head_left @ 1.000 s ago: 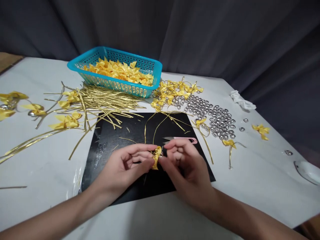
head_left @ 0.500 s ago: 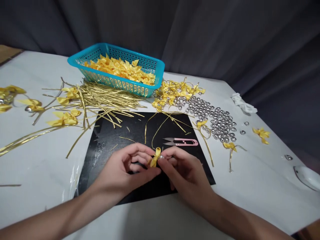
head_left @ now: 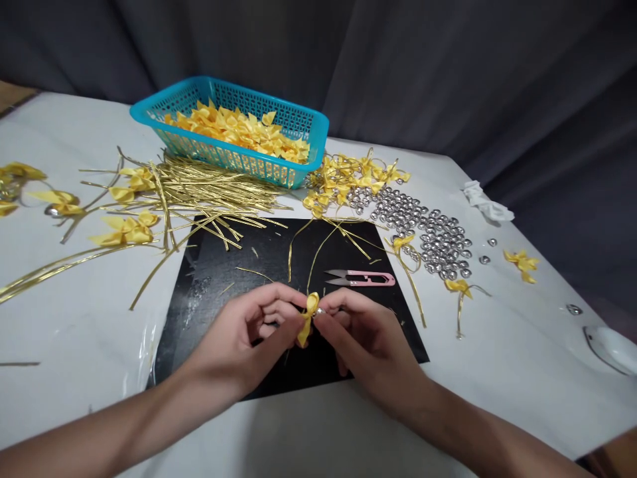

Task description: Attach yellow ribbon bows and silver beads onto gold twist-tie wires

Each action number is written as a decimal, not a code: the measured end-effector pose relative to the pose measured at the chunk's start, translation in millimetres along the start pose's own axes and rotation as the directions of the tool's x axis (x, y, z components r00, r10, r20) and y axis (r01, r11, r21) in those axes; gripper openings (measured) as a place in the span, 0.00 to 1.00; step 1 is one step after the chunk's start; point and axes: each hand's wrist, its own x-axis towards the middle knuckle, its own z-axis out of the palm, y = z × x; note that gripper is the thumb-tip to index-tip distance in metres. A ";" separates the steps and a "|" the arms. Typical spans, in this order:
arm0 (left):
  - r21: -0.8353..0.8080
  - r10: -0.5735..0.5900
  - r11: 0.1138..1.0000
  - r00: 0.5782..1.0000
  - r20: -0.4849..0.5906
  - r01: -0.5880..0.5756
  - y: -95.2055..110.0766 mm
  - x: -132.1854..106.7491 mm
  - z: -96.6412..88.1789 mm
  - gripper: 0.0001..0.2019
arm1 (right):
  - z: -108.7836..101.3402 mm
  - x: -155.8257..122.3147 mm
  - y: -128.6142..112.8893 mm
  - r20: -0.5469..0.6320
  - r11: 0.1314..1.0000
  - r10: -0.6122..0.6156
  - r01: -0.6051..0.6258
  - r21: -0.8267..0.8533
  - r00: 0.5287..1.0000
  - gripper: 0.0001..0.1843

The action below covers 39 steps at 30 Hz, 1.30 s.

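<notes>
- Head view: my left hand (head_left: 245, 330) pinches a yellow bow (head_left: 309, 313) between thumb and fingertips, a narrow grip that probably suits so small and soft a piece.
- My right hand (head_left: 369, 333) is closed to a pinch too, thumb and forefinger on a silver bead (head_left: 319, 312) at the bow's right side; whether bead and bow are joined, I cannot tell.
- I hold both over the black mat (head_left: 192, 332), whose dark surface likely makes bright bits easier to see.
- Pink-handled snips (head_left: 369, 278) lie on the mat just beyond my right hand, presumably for an easy reach.
- Gold cords (head_left: 219, 189) lie heaped before the blue basket (head_left: 318, 143), which seems to keep its loose yellow bows (head_left: 243, 133) together.
- Silver beads (head_left: 442, 242) spread over the white table (head_left: 502, 372) on my right, perhaps for that hand's convenience.
</notes>
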 end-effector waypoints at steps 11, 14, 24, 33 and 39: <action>-0.001 -0.044 0.999 0.996 0.071 0.044 14.1 4.4 -2.4 0.07 | -5.9 2.7 0.0 0.058 0.997 -0.014 0.010 0.072 0.998 0.17; -0.061 -0.079 0.994 0.988 0.132 0.087 14.6 4.7 -5.2 0.07 | -8.4 4.1 0.3 0.101 0.991 0.021 -0.034 0.126 0.995 0.17; -0.075 -0.056 0.995 0.982 0.181 0.071 6.3 4.4 -10.2 0.05 | -16.3 5.6 0.2 0.196 0.964 0.104 -0.147 0.221 0.975 0.15; 0.152 0.033 0.988 0.997 0.065 -0.042 8.2 5.2 -8.6 0.07 | -12.2 4.2 -2.7 0.125 0.967 0.128 -0.152 0.206 0.984 0.18; 0.072 -0.055 0.996 0.992 0.112 0.048 9.1 5.9 -13.2 0.07 | -12.7 3.8 -2.1 0.076 0.969 0.117 -0.130 0.211 0.990 0.21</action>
